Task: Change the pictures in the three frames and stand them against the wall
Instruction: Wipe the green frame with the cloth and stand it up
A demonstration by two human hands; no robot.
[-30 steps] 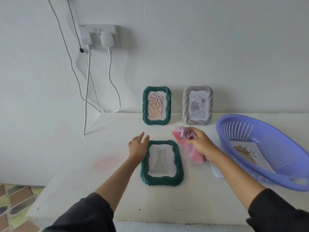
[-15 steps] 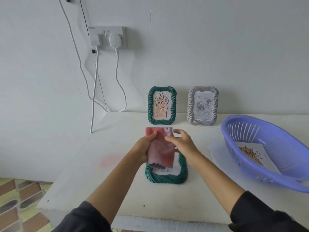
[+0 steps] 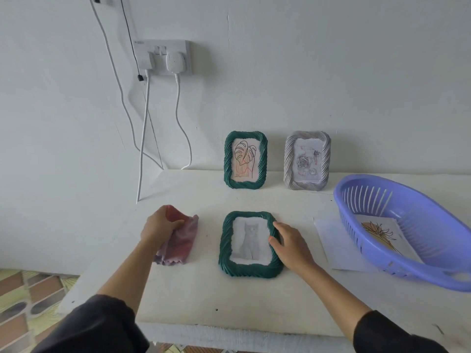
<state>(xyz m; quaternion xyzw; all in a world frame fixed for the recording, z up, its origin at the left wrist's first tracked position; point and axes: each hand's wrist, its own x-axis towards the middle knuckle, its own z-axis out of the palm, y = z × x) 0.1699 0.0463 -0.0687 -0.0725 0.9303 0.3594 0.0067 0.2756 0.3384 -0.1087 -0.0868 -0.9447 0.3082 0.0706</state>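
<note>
A dark green frame (image 3: 248,270) with a grey cat picture lies flat on the white table (image 3: 204,301). My right hand (image 3: 290,244) rests on its right edge, fingers curled over the rim. My left hand (image 3: 159,226) presses a pink cloth (image 3: 182,244) onto the table to the left of that frame. Against the wall stand a second green frame (image 3: 226,159) with a leaf drawing and a grey frame (image 3: 289,161) with a rose drawing.
A purple plastic basket (image 3: 433,266) at the right holds a picture with a plant drawing (image 3: 379,233). A white sheet (image 3: 339,248) lies partly under it. White cables (image 3: 142,149) hang from a wall socket (image 3: 163,57) at the left. The table's left edge drops to a tiled floor.
Both hands held the pink cloth over the lying frame. Now my left hand has carried it left onto the table, and my right hand has dropped to the frame's right edge.
</note>
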